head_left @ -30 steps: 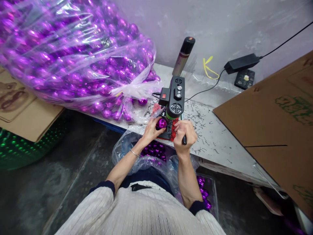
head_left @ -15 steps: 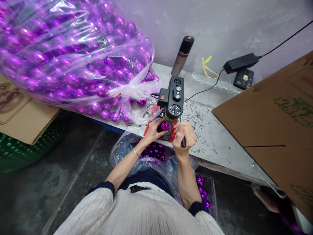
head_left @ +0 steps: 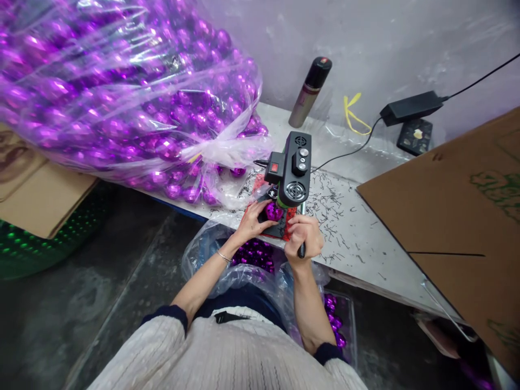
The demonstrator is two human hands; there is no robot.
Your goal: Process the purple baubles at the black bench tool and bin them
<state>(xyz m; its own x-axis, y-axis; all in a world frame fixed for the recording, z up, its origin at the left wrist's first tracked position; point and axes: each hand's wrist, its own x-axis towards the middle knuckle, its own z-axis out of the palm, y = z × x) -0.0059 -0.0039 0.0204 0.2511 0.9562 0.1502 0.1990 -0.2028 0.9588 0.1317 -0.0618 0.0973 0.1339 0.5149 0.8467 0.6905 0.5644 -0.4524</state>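
My left hand (head_left: 252, 221) is closed around a shiny purple bauble (head_left: 274, 211), its fingers and thumb on either side of it. The bauble sits on the dark base of a small black bench-top machine (head_left: 298, 168), right under its head. My right hand (head_left: 304, 236) is wrapped around the black-ended lever handle (head_left: 301, 250) at the machine's right side. Red material (head_left: 291, 216) shows on the base between both hands. The machine's working tip is hidden beneath its head.
A big clear bag of purple baubles (head_left: 134, 103) fills the left. Dark short bits litter the table (head_left: 357, 238). Behind stand a spray can (head_left: 309, 92) and a power adapter (head_left: 412, 107). A cardboard box (head_left: 455, 216) is at right; an open bag of baubles (head_left: 254, 254) lies below my hands.
My right hand has drawn the lever handle slightly toward me. My left hand and the bauble have shifted a little left relative to the machine. The whole view has also shifted slightly.
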